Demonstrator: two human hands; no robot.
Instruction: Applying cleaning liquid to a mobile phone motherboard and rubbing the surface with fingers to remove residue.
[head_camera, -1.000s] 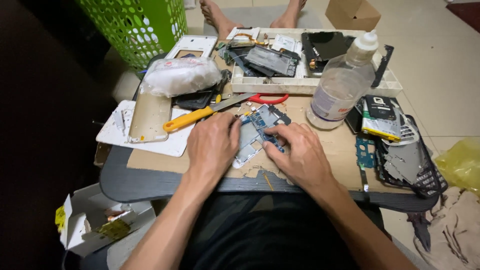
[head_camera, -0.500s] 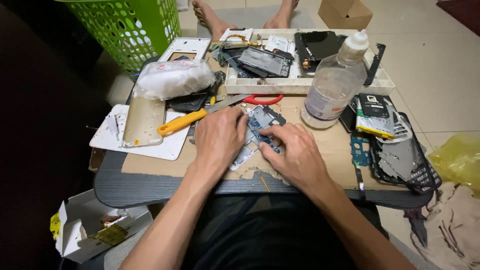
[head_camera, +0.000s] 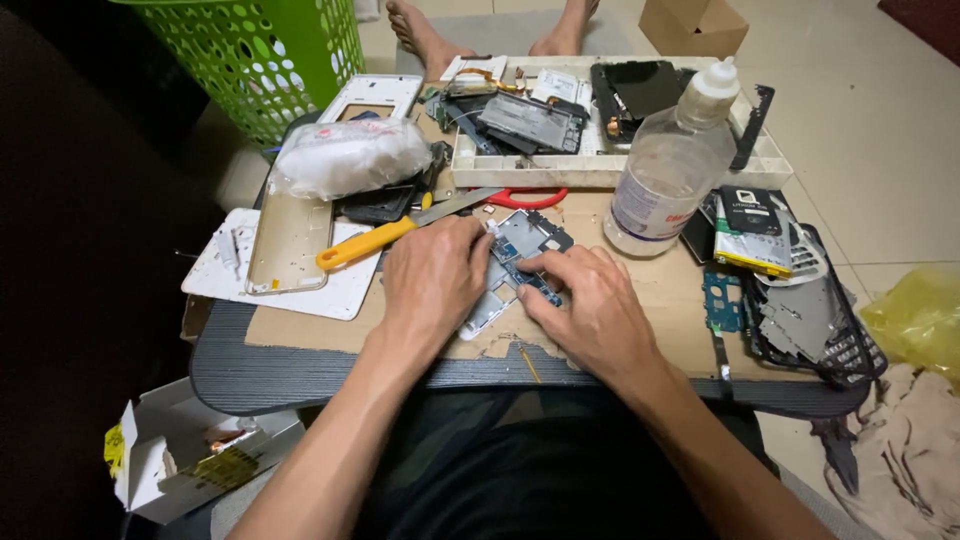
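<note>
A stripped phone frame of white plastic with a blue circuit board (head_camera: 520, 262) in it lies flat and slantwise on the brown cardboard sheet (head_camera: 660, 300) covering the small table, its upper end bare, its lower part under both hands.

We count one clear bottle (head_camera: 672, 170), one white tray (head_camera: 600, 168) behind it, one yellow-handled knife (head_camera: 400, 232), one green basket (head_camera: 262, 50), two hands.

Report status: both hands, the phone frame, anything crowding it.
Left hand and right hand both pressed on the opened phone frame, flat on cardboard. Yellow-handled knife lies just left; clear bottle stands right.
</note>
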